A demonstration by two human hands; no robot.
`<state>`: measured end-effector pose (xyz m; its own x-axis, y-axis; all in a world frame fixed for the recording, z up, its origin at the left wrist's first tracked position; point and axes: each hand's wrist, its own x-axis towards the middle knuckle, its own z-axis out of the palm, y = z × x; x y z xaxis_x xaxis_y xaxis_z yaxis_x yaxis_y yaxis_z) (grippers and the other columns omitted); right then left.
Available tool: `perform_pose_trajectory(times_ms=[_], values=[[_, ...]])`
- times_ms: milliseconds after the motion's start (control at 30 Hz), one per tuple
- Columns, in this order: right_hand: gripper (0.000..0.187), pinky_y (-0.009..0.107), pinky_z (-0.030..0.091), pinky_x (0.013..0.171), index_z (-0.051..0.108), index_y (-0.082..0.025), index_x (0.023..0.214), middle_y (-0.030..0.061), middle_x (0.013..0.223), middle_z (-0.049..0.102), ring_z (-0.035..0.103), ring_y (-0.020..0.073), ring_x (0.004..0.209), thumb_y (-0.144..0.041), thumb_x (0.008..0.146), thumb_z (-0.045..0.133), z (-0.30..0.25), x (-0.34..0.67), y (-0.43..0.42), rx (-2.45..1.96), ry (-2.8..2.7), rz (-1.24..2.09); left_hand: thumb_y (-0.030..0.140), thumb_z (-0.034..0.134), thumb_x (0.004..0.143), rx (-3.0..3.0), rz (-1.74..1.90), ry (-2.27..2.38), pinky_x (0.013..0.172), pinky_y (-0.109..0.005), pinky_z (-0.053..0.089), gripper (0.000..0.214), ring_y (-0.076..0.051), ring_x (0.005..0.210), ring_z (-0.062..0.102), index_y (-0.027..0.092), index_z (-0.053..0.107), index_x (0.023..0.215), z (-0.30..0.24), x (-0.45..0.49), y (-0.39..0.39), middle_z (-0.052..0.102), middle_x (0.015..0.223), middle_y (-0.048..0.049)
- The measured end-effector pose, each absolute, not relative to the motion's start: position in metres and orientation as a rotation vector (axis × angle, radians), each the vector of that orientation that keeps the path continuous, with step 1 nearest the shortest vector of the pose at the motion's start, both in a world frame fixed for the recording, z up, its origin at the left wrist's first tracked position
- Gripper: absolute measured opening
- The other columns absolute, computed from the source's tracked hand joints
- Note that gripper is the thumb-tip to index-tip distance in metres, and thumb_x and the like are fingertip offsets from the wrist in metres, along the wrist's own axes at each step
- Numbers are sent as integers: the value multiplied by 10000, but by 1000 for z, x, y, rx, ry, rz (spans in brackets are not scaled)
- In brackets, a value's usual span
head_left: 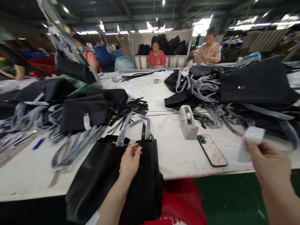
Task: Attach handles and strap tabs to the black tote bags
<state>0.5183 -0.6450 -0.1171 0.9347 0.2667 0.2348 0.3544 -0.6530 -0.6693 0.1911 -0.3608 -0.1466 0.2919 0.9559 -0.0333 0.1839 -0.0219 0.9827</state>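
A black handbag (103, 181) lies over the near edge of the white table (173, 153), its handles wrapped in grey film. My left hand (129, 162) rests on the bag's upper edge, fingers curled at its rim. My right hand (267, 165) is raised at the right and pinches a small white piece of paper or film (252, 139), which is blurred by motion.
A white tape dispenser (187, 122) and a phone (212, 150) lie between my hands. Piles of black bags with wrapped straps (246, 87) fill the right and left (70, 109) of the table. Loose black strips (128, 111) lie mid-table. Other people sit at the far side.
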Motion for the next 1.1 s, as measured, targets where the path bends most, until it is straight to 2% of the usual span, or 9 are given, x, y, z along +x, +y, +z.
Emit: perform_pose_trajectory(times_ms=[67,133,267,500,700,800,900,1000,1100], values=[[410,386,495,567,665,-218,963,148,893,708,645,328,762,-580,779,610,-111,460,-605,-2028,-576,255,438,653,766,1745,1084,1141,882,-380,479,460,-249,1024,595,138,605,1112,-135,184,-370,621,1147,-156],[336,339,505,592,676,-210,880,85,833,708,637,271,722,-529,776,647,-109,402,-568,-1766,-820,671,416,573,842,1927,1095,1042,984,-404,418,391,-261,1137,539,154,619,1130,-121,172,-381,594,1217,-146],[309,263,458,589,616,-173,764,24,713,633,569,176,659,-464,858,572,-121,314,-520,-1511,-1166,1081,490,341,946,1788,661,768,853,-355,484,501,-224,915,630,143,703,956,-105,145,-397,689,948,-112],[242,247,391,530,601,-188,684,-10,632,601,535,149,589,-355,855,565,-138,266,-492,-1629,-1574,1070,543,557,839,1292,847,1016,740,-303,488,481,-213,785,634,104,726,939,-121,106,-391,712,843,-93],[367,276,447,507,563,-187,1098,64,884,692,598,145,515,-483,890,502,-134,282,-455,-1897,-1207,781,504,659,778,1262,776,948,695,-273,466,424,-187,747,619,108,744,903,-124,84,-374,712,808,-72],[289,283,399,480,628,-180,859,40,671,665,541,137,414,-463,851,571,-137,287,-422,-2084,-1323,727,495,703,736,1308,650,926,630,-243,422,428,-159,695,588,104,751,904,-122,80,-365,699,770,-61],[337,269,339,440,551,-197,582,-9,418,517,479,130,364,-432,813,624,-144,281,-401,-2078,-1462,868,486,743,690,1324,551,917,589,-225,381,423,-125,633,547,98,747,860,-127,75,-359,669,717,-41],[354,231,307,393,550,-195,643,-43,409,479,435,106,358,-505,799,619,-150,273,-401,-1695,-1256,1198,482,779,635,1264,411,904,548,-213,350,419,-93,558,497,97,719,788,-140,69,-357,624,647,-12],[383,205,313,377,571,-191,755,-56,509,506,431,82,381,-557,732,681,-154,269,-414,-1327,-905,1256,466,801,598,1273,295,866,514,-202,311,407,-76,522,460,98,692,733,-152,64,-361,587,600,5]])
